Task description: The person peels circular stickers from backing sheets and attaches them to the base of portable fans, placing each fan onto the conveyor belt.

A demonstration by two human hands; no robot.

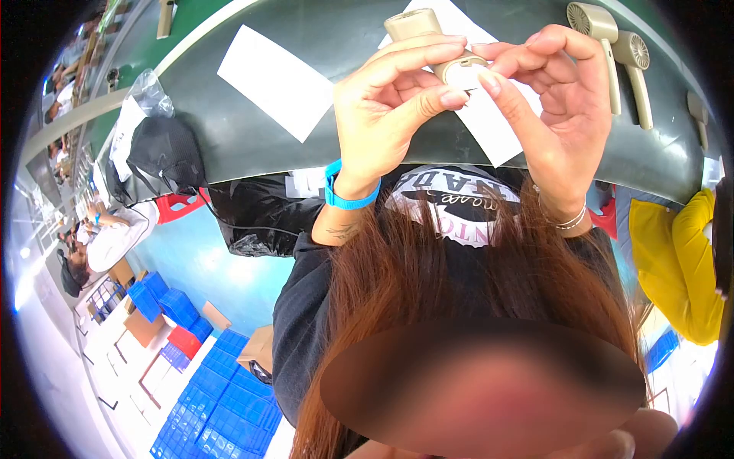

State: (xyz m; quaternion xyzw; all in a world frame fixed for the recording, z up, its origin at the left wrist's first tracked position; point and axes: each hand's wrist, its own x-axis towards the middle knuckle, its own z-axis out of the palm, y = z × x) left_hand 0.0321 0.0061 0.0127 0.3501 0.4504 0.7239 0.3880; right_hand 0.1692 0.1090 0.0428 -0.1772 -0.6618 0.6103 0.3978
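Between my hands is a beige handheld fan (413, 24), its rounded end turned toward me and showing a pale round face with a small slot. My left hand (386, 107), with a blue wristband, is closed around its body, thumb and fingers on either side. Thumb and fingertips of my right hand (562, 107) pinch at the edge of the pale end. Whether a small separate piece sits in that pinch I cannot make out. Beneath the hands lies a white sheet of paper (495, 138), partly covered.
Another white sheet (275, 84) lies on the dark green table (229, 145). Two beige handheld fans (592, 21) (633, 52) rest at the right. A black bag (164, 149) hangs at the left edge. Blue crates (222, 398) stand on the floor; a person in yellow (665, 252) is to the right.
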